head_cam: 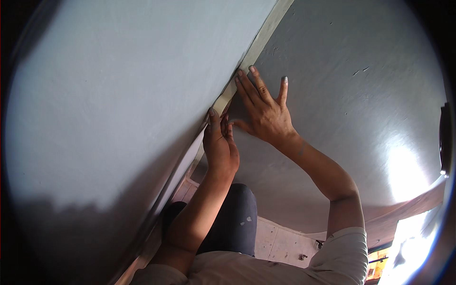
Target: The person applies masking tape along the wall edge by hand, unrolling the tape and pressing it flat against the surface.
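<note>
A pale strip of what looks like masking tape (222, 102) runs along the narrow border between a light painted panel (96, 107) and a grey glossy wall (342, 92). My left hand (221, 148) pinches the tape's lower part, thumb on its face and fingers curled behind. A brownish curved edge shows beside those fingers; whether it is a tape roll is hard to tell. Just above, my right hand (269, 114) lies with fingers spread, its fingertips touching the strip and its palm over the grey wall. Grey smudges mark the fingertips.
Close below the hands is my dark-trousered knee (242, 221), spotted white. Pale floor tiles (278, 240) carry small debris (302, 256). A dark object (444, 139) stands at the right rim. Bright light enters through an opening (409, 242) at lower right, near something orange (377, 265).
</note>
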Available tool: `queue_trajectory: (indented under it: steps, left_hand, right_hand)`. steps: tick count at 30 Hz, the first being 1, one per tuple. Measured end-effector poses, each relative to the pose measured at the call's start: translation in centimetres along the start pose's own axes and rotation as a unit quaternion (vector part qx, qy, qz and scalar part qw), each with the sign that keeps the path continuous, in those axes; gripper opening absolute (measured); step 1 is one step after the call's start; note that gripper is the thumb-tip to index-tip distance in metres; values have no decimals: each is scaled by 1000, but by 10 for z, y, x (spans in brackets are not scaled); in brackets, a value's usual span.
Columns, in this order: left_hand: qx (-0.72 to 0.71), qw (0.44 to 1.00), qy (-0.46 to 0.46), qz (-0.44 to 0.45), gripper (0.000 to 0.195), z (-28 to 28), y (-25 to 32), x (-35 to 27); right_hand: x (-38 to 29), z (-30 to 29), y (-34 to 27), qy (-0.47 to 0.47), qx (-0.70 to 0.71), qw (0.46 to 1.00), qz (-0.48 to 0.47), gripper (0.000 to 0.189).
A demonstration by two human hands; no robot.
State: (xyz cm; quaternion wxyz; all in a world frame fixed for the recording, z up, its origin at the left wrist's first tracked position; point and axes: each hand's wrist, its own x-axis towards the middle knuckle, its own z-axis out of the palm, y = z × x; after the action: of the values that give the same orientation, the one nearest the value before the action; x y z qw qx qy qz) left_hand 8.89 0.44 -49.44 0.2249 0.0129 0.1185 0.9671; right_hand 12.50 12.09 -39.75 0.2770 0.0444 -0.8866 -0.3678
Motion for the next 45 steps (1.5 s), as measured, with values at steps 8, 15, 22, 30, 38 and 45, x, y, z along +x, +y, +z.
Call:
queue_trajectory:
  steps: [8,15,22,30,38,45]
  left_hand:
    - [2,999,36,-10,68,2,1,0]
    - [15,1000,19,-11,76,8,2,-4]
    - [-8,998,56,-24,73,-2,2,-1]
    - [-13,999,42,-11,63,-1,1,4]
    - [-11,997,69,-29,69,-2,5,2]
    - [-18,999,20,-26,67,-4,0,7]
  right_hand:
    - [2,3,2,-4,-58,998,-29,103]
    - [-1,5,3,-8,-78,996,-31,106]
    - [5,-3,5,3,-68,998,-10,104]
    - [-6,10,-12,-49,-35,998,-16,110]
    - [-5,9,-22,-58,-18,998,15,105]
    - [0,3,-5,-24,23,999,20,103]
